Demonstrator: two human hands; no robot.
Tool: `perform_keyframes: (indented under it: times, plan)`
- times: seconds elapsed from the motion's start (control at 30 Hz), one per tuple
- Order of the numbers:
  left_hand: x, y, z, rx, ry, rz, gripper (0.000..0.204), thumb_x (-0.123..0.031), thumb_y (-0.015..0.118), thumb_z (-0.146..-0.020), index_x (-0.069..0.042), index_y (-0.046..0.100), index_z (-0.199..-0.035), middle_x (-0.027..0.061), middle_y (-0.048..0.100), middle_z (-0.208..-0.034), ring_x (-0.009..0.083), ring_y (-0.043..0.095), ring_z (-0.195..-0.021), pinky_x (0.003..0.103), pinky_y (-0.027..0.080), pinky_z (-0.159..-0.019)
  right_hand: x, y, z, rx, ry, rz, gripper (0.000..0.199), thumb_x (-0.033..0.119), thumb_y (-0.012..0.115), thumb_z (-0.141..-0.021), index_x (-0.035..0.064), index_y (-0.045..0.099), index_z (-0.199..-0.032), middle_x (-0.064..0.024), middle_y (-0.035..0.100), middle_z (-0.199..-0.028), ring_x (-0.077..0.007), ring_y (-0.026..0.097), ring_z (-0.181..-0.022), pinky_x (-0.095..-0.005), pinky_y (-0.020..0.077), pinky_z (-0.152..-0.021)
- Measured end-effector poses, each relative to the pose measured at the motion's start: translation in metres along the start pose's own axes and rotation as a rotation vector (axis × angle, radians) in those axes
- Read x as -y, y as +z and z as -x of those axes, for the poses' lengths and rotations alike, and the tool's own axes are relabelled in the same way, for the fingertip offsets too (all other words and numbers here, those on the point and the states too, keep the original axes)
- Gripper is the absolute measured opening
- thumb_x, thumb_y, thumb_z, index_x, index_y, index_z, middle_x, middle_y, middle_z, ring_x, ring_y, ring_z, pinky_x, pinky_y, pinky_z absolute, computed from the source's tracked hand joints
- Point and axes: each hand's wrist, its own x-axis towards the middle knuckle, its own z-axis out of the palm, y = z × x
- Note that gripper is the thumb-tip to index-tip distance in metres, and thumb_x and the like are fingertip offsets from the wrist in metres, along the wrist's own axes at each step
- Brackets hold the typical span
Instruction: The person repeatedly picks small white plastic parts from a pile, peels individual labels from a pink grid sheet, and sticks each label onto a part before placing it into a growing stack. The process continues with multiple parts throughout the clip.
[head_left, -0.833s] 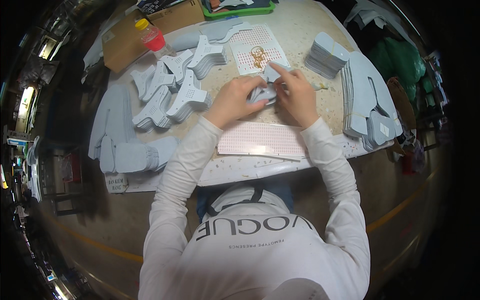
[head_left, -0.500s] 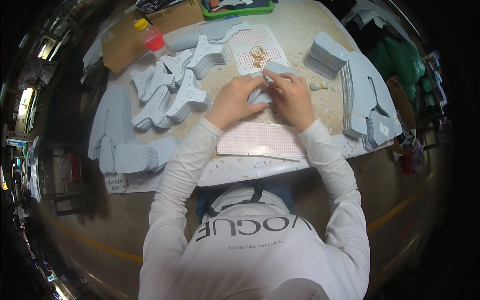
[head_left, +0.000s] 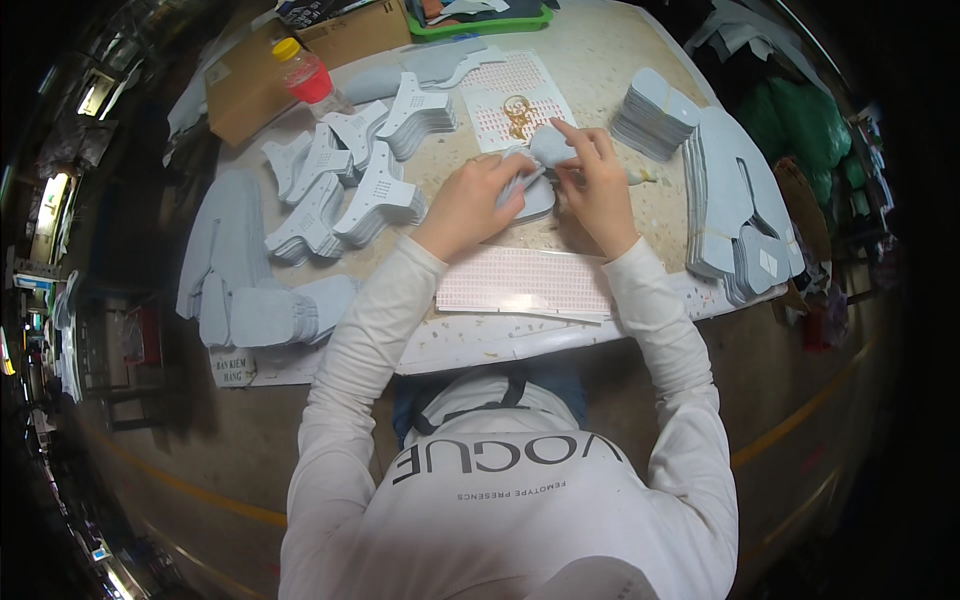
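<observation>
Between my hands is a small stack of light grey cut pieces [head_left: 536,203], some of its sheets fanned apart. My left hand [head_left: 472,203] wraps round the stack's left side, thumb toward me and fingers over the top. At its far right, a rounded grey piece [head_left: 551,147] sticks up from the rest. My right hand [head_left: 600,190] is at this piece's edge, index finger raised, thumb and other fingers bent together there; the exact contact is partly hidden. Just nearer to me lies a white sheet of small printed labels [head_left: 525,282].
Y-shaped grey stacks [head_left: 380,195] stand at the left, with long grey pieces [head_left: 225,225] beyond them. A bottle [head_left: 308,80], a box [head_left: 245,95] and a green tray [head_left: 480,28] are at the back. Rubber bands [head_left: 517,115] lie on another label sheet. Banded stacks [head_left: 655,112] are at the right.
My right hand has shifted slightly right, its index finger now lifted away from the stack. More of the stack shows between my hands. The left hand has barely moved.
</observation>
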Motion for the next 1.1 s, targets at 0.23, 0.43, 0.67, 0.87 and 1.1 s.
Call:
perform_keyframes:
  times: [0.23,0.43,0.67,0.87,1.1]
  plan:
    - [-0.001,0.004,0.004,-0.028,0.066,-0.131,0.025,-0.012,0.067,-0.084,-0.012,0.064,-0.109,0.0145,0.064,-0.086,0.0358,0.066,-0.082,0.042,0.053,-0.073,-0.004,0.01,0.006,0.086,-0.076,-0.084,0.064,-0.014,0.064,-0.078,0.0127,0.056,-0.136,-0.0134,0.058,-0.111,-0.026,0.072,-0.085,-0.0344,0.0591,-0.075]
    - [0.003,0.003,0.001,-0.043,-0.015,-0.032,0.037,-0.018,0.076,-0.078,-0.013,0.063,-0.112,0.0151,0.064,-0.086,0.0365,0.065,-0.081,0.043,0.053,-0.072,-0.005,-0.003,-0.002,0.103,0.025,-0.251,0.085,-0.019,0.06,-0.074,0.0201,0.045,-0.148,-0.0153,0.043,-0.138,-0.0344,0.064,-0.111,-0.0351,0.0579,-0.08]
    - [-0.003,0.002,0.005,0.0,0.014,-0.13,0.033,-0.017,0.073,-0.08,-0.015,0.065,-0.111,0.0174,0.063,-0.089,0.0371,0.065,-0.082,0.044,0.053,-0.073,0.003,0.008,-0.006,0.248,-0.167,-0.028,0.089,-0.02,0.057,-0.073,0.0217,0.042,-0.15,-0.0171,0.037,-0.146,-0.039,0.06,-0.118,-0.0387,0.0558,-0.092]
    - [0.0,0.0,0.003,0.026,-0.016,-0.056,0.037,-0.02,0.076,-0.074,-0.014,0.064,-0.108,0.0143,0.061,-0.092,0.035,0.065,-0.089,0.044,0.054,-0.076,-0.002,-0.001,-0.007,0.072,-0.015,-0.165,0.086,-0.022,0.057,-0.074,0.0203,0.045,-0.148,-0.0162,0.036,-0.147,-0.0369,0.06,-0.119,-0.0363,0.0598,-0.088]
    - [0.0,0.003,0.007,0.0,0.029,-0.098,0.037,-0.019,0.078,-0.074,-0.014,0.066,-0.108,0.0163,0.061,-0.091,0.0354,0.065,-0.083,0.043,0.053,-0.075,-0.004,0.013,0.002,0.202,-0.157,-0.073,0.08,-0.02,0.056,-0.076,0.0194,0.048,-0.145,-0.0162,0.04,-0.145,-0.0349,0.064,-0.107,-0.0379,0.0573,-0.085]
